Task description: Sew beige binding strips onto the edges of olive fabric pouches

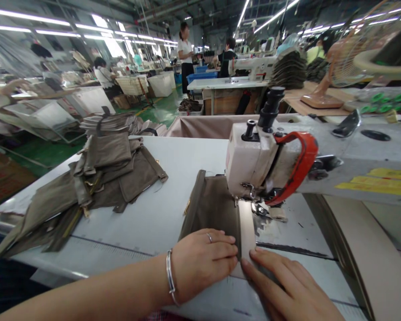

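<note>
A brown fabric panel [217, 205] lies flat at the needle of the sewing machine [250, 165], a zipper along its left edge. My left hand [205, 258], with a ring and a silver bangle, rests flat on the panel, fingers stretched out. A pale beige strip [246, 225] runs along the panel's right edge and under the presser foot. My right hand [284, 281] lies with stretched fingers at the near end of that strip, the index fingertip touching it. Part of this hand is cut off by the bottom edge.
Sewn brown pieces with zippers [110, 165] are heaped left on the white table [130, 240]. A long beige and brown band [364, 249] curves down at the right. Behind stand a fan [341, 58], a fabric stack [289, 69] and several people.
</note>
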The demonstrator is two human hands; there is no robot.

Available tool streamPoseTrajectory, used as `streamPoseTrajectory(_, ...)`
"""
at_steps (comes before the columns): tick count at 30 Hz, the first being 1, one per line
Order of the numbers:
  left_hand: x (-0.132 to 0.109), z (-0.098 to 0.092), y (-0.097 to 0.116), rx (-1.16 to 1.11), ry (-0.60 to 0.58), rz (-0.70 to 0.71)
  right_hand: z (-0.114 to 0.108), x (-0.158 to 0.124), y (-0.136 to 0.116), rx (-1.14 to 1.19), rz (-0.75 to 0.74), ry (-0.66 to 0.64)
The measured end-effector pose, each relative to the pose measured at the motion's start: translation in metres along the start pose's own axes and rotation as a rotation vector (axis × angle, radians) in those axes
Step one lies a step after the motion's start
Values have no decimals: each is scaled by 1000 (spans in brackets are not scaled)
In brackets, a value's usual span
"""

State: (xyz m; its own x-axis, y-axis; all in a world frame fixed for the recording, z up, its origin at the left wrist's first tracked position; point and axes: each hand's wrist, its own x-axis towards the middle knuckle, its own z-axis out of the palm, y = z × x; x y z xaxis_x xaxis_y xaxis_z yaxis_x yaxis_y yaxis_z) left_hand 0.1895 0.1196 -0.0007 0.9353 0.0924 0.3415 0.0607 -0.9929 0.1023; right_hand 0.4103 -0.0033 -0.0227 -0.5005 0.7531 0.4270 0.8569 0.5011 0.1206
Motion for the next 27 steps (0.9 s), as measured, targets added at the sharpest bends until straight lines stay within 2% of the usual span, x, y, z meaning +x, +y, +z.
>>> streamPoseTrajectory(7,12,-1,-12,19,-36,-7,2,2,3,-2,43,-14)
streamPoseTrajectory(13,23,-4,-22,72,-70,41,0,9,5,16,68,-33)
streamPoseTrajectory(20,33,2,-31,140,-113,14,3,21,9,101,126,-61)
streamPoseTrajectory(27,37,4,-35,191,-64,-37,8,31,19,141,206,-79)
